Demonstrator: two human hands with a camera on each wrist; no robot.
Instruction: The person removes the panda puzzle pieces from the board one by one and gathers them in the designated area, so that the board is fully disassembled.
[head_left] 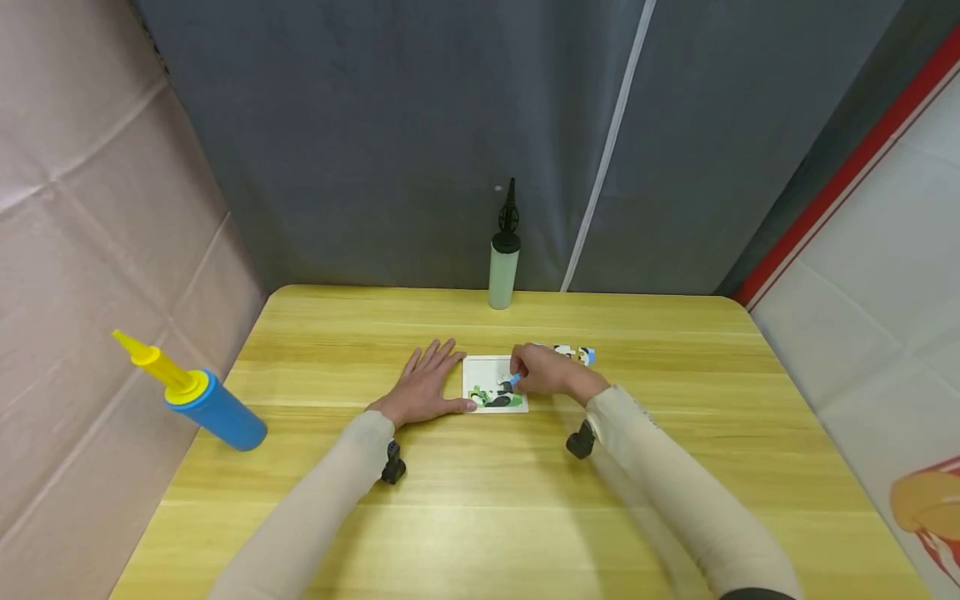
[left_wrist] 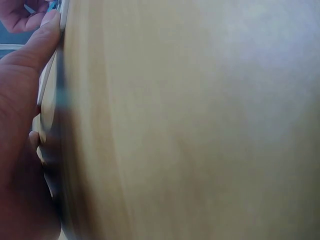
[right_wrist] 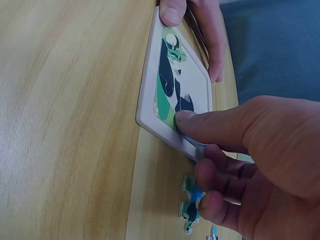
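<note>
A white-framed jigsaw puzzle board [head_left: 486, 368] lies on the table, its lower part filled with panda-and-green pieces. My left hand [head_left: 422, 392] rests flat to its left with fingers spread; the thumb [right_wrist: 172, 16] presses on the frame's corner. At the board's right side my right hand [head_left: 549, 370] pinches a puzzle piece [head_left: 515, 380] with a blue part, low over the picture. The right wrist view shows that thumb on the picture near the frame, with the other fingers curled below and hiding most of the piece. In the left wrist view the left hand [left_wrist: 22, 90] shows only at the edge.
Several loose puzzle pieces [head_left: 586, 356] lie beyond the right hand, partly hidden by it. A pale green pump [head_left: 503, 275] with a black top stands at the table's back edge. A blue and yellow pump [head_left: 225, 414] is at the left edge. A grey curtain [head_left: 390, 150] hangs behind.
</note>
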